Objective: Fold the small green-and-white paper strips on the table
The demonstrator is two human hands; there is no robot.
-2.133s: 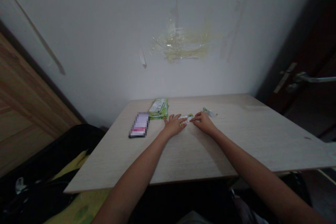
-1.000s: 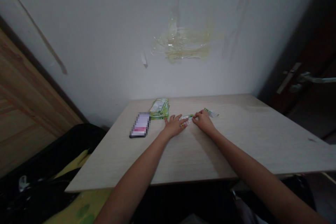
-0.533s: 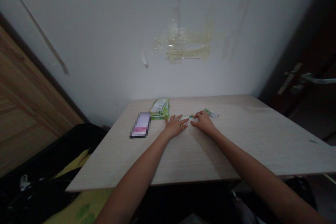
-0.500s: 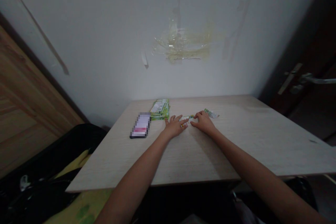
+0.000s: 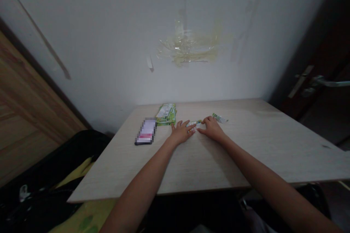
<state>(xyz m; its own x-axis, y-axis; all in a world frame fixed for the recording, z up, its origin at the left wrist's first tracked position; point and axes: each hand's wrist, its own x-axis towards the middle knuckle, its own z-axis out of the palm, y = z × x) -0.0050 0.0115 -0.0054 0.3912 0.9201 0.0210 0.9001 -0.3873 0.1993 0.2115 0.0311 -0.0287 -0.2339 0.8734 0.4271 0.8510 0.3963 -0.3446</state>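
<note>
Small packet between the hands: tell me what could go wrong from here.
The small packet could slide or crease, as the left hand lies over one end and the right hand is at the other; how firm the grip is, I cannot tell.
The right hand might nudge the loose wrapper close beside it.
The left hand's spread fingers are near the packet stack, so a sideways move may disturb it.
</note>
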